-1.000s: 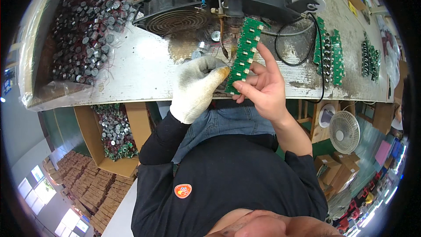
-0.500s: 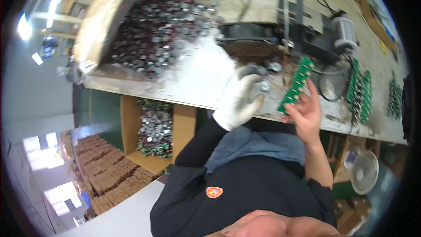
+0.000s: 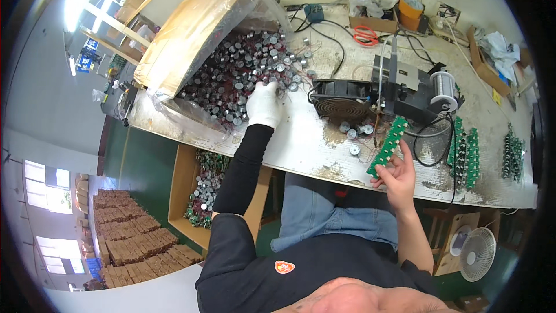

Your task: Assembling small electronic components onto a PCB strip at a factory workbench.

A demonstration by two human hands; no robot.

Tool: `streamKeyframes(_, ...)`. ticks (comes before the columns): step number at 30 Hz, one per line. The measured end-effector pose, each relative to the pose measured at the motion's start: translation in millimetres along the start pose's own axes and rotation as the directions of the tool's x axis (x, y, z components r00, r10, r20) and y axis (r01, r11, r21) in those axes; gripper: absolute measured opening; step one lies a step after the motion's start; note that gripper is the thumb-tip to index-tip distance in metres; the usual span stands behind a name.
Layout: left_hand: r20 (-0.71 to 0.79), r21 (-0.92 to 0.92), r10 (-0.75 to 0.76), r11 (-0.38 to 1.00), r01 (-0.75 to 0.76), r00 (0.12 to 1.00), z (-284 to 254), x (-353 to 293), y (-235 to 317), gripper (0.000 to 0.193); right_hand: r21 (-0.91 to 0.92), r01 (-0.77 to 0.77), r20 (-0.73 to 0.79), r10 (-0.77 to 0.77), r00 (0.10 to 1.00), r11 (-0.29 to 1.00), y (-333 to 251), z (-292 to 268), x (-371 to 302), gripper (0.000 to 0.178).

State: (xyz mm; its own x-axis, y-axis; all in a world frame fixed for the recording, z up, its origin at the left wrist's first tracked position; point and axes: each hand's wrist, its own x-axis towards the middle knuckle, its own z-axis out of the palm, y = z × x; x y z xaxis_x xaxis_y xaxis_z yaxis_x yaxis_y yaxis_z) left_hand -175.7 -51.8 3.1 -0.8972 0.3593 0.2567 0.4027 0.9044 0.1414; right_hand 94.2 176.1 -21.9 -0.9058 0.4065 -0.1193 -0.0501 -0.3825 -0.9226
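My left hand [image 3: 264, 105], in a white glove, reaches to the near right edge of a heap of small round metal motors [image 3: 234, 75] with thin red wires. Its fingers are bent down and pressed together at the heap, and anything between them is hidden. My bare right hand [image 3: 397, 178] grips the lower end of a green circuit board strip [image 3: 388, 148] between thumb and fingers. The strip is tilted above the table's front part and carries a row of small pale parts. Several loose motors [image 3: 354, 132] lie left of it.
A black fan [image 3: 341, 98] and a black machine with a wire spool [image 3: 444, 90] stand behind the strip. More green strips [image 3: 473, 156] lie at right. Red-handled scissors [image 3: 365, 36] lie farther back. A cardboard box [image 3: 255, 197] of boards and motors sits below the table's edge.
My left hand has moved left and away from me, from beside the loose motors to the heap. The right hand still holds the strip in about the same place. The view has shifted.
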Motion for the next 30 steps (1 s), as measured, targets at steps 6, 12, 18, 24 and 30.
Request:
streamKeyframes(6,0.071,0.023,-0.050,0.999,0.048,0.996,2,7,4,0.031,-0.003,0.001,0.006,-0.001,1.000,1.000,0,-1,-2,0.079)
streamKeyframes(12,-0.028,-0.239,0.003,0.971,-0.010,1.000,5,-44,16,0.021,0.013,0.008,0.004,-0.008,1.000,1.000,0,-1,0,0.078)
streamKeyframes(18,-0.144,-0.305,0.084,0.944,-0.125,0.986,0,-57,27,0.041,-0.012,0.014,0.014,-0.014,1.000,1.000,-3,0,2,0.077)
streamKeyframes(24,0.070,-0.276,0.088,0.959,-0.066,0.994,5,-45,36,0.023,-0.014,-0.006,-0.002,0.006,1.000,1.000,-3,-2,-1,0.077)
streamKeyframes(30,0.101,-0.854,-0.135,0.497,0.156,0.986,0,-66,33,0.010,0.003,-0.015,0.008,0.015,1.000,1.000,-2,0,0,0.077)
